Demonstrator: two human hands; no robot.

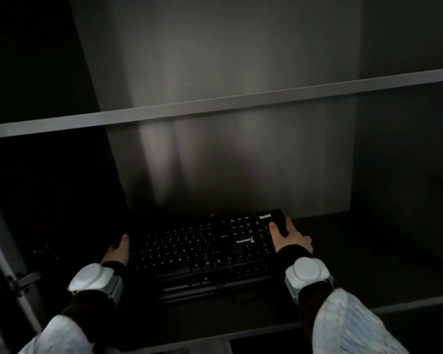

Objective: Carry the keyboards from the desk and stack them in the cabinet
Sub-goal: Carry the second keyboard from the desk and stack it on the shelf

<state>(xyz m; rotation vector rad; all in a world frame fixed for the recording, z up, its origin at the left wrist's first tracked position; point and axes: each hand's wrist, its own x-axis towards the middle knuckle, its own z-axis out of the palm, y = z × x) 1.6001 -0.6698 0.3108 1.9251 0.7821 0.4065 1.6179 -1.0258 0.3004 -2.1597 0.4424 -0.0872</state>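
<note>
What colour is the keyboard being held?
Black, with pale key lettering: keyboard, seen from the head view.

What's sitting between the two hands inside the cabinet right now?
Head view: the black keyboard spans the gap, the left hand on one end and the right hand on the other, atop more stacked keyboards.

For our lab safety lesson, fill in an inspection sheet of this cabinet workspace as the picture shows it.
Surface: dark cabinet shelf, dimly lit.
Job's things: black keyboard on top of a stack of keyboards.
Clutter: nothing seen.
Hands: left hand grips the keyboard's left end; right hand grips its right end.
Cables: dark cable draped over the stack's front.
Surroundings: upper shelf edge; door hinge at left.
</note>
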